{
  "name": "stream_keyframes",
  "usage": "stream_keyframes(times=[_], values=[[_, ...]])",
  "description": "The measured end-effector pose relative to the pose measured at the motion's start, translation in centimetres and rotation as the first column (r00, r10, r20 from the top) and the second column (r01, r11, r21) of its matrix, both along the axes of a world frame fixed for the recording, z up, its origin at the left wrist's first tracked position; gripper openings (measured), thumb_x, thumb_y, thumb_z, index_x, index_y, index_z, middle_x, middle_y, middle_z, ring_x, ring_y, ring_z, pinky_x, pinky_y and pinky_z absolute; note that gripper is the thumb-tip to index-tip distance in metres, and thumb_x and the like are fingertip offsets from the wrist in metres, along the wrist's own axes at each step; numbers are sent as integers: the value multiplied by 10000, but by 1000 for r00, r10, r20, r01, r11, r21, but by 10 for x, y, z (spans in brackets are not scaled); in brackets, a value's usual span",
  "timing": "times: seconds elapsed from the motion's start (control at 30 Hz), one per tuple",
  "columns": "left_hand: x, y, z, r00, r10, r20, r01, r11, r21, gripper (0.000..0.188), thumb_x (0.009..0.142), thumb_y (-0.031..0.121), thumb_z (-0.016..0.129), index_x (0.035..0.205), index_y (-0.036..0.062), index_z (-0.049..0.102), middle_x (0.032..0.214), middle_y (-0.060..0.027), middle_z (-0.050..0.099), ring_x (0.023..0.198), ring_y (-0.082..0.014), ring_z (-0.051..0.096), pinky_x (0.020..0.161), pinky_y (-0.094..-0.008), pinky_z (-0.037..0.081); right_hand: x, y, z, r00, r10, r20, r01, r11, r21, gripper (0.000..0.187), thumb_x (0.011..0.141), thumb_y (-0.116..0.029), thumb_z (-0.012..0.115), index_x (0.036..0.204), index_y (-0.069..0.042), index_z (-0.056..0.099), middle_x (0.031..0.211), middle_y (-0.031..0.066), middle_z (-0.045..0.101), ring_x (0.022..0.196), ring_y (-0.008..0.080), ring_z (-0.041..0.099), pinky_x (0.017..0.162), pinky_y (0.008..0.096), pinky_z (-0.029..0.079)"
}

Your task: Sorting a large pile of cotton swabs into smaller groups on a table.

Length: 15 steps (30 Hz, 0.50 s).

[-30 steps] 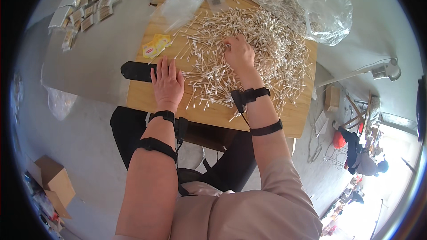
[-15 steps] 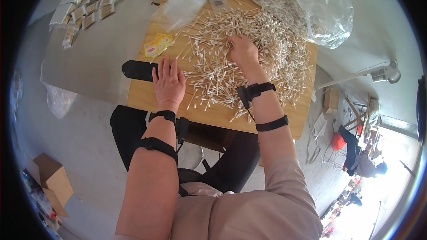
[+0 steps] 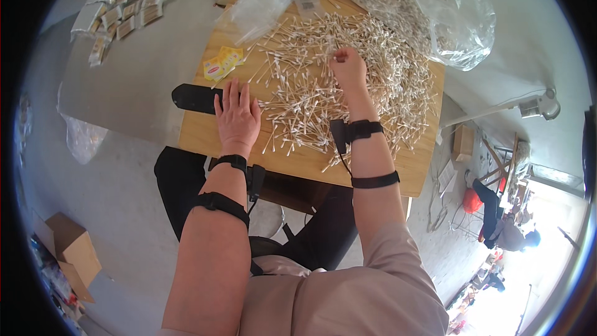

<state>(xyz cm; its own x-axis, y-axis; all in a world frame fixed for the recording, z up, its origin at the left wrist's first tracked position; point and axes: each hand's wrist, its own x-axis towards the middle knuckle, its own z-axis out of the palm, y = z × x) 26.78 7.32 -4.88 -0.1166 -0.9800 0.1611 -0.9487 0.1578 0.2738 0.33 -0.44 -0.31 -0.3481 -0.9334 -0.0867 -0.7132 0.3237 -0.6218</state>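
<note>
A wide heap of loose cotton swabs covers much of the wooden table. My right hand is over the middle of the heap, its fingers curled together in a pinch. A small white tip shows at the fingertips, apparently a cotton swab; the rest of it is hidden. My left hand lies flat, palm down and fingers stretched, at the heap's left edge. Its fingers rest on the end of a flat black object that juts past the table's left edge. Just beyond that hand lie yellow printed packets.
Clear plastic bags lie at the table's far left. A large clear bag of swabs fills the far right. On the grey surface to the left are several small packs. An open cardboard box stands on the floor.
My right hand has shifted slightly to the right over the swabs, its fingers still drawn together. My left hand stays flat in place.
</note>
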Motion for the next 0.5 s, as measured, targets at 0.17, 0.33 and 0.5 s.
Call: stream_keyframes(times=[0.17, 0.33, 0.5], values=[[4, 0, -3, 1000, 6, -3, -6, 1000, -22, 429, 937, 306, 485, 1311, 97, 491, 1458, -94, 382, 1382, -255, 301, 1128, -497, 204, 5, 25, 10, 648, -92, 756, 208, 976, -60, 238, 811, -15, 690, 1029, 0, 595, 804, 21, 602, 637, 62, 517, 525, 212, 411], [2, 0, -4, 1000, 13, 3, -13, 1000, -26, 422, 937, 297, 490, 1314, 106, 484, 1455, -91, 386, 1377, -254, 307, 1125, -500, 207, 3, 42, 16, 392, -117, 912, 264, 964, 10, 192, 842, 11, 662, 1009, 5, 565, 758, 24, 588, 498, 38, 404, 422, 184, 287], [0, 0, -2, 1000, 8, 5, -7, 1000, -18, 424, 936, 296, 492, 1317, 109, 481, 1455, -89, 385, 1375, -254, 309, 1126, -499, 209, 0, 48, 22, 282, -118, 952, 288, 957, 33, 184, 844, 43, 633, 974, -21, 520, 779, 50, 591, 478, 53, 402, 394, 205, 261]])
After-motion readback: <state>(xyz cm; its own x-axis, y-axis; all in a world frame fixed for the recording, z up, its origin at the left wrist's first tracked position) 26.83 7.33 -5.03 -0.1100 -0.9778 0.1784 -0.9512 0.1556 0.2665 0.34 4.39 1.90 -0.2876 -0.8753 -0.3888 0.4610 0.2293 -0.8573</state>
